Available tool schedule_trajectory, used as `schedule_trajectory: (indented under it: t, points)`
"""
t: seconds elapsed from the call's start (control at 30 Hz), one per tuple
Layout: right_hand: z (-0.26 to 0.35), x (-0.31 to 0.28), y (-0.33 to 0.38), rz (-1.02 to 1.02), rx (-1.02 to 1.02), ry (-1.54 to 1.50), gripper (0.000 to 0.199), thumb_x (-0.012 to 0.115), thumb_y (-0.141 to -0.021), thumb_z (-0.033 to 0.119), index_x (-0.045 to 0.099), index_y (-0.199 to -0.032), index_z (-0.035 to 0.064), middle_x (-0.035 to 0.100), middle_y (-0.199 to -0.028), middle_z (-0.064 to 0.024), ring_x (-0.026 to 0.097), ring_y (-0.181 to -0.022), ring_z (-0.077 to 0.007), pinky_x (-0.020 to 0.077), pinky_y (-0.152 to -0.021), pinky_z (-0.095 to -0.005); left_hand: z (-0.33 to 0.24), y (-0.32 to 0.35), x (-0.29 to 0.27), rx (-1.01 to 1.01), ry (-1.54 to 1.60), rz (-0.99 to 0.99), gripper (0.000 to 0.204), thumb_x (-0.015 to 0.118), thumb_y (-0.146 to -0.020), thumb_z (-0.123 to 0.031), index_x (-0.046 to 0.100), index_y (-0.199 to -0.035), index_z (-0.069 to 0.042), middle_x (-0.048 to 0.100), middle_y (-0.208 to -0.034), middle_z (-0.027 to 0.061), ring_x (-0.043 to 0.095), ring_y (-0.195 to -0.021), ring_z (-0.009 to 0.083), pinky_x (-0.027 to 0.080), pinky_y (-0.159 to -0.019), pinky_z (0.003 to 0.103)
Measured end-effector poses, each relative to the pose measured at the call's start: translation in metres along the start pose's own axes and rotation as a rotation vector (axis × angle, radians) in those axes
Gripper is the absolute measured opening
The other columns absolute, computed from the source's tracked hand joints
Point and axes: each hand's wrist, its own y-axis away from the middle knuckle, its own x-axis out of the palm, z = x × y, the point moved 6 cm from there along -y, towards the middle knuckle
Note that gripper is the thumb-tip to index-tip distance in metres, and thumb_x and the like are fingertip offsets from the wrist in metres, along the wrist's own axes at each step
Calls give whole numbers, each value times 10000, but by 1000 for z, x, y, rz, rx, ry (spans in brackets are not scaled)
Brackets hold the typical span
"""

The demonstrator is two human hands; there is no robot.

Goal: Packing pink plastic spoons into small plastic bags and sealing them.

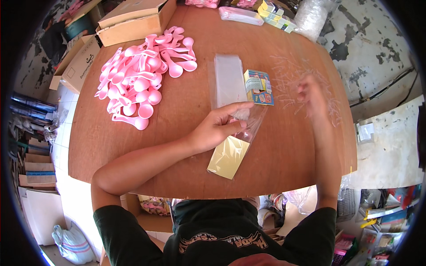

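My left hand [215, 128] grips a clear plastic bag [254, 126] near the table's front middle. A plain yellow card [228, 157] lies in the bag's lower part, and a little pink shows through the plastic by my fingers. My right hand [307, 88] is over a loose spread of thin clear strips [288, 71], its fingers curled together; whether a strip is between them is too small to tell. Just beyond my left hand lie a stack of flat clear bags [229, 77] and a small banded stack of colourful printed cards [261, 91].
A heap of pink measuring spoons [137, 77] covers the table's left side. Behind it sits a cardboard box [133, 26]. Along the far edge are a packet of clear bags [241, 16], yellow card bundles [276, 17] and a large clear plastic roll [313, 20].
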Motion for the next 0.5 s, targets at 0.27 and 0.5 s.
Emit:
schedule_trajectory:
  t: [0.27,0.5]
  points:
    - [5,5,-8,199,-768,1143,112,570,-828,40,613,-929,24,652,-844,-146,639,-773,-250,493,-656,-331,3,1,-2,-66,28,7,511,509,-944,-81,318,-1418,-88,647,-954,88,649,-869,153,517,-713,263]
    - [42,-24,-12,-7,-643,820,234,530,-804,-42,663,-975,45,677,-876,-126,652,-757,-219,497,-677,-304,-8,2,1,4,98,19,596,524,-915,-66,259,-1447,-100,638,-967,89,583,-878,92,447,-761,227]
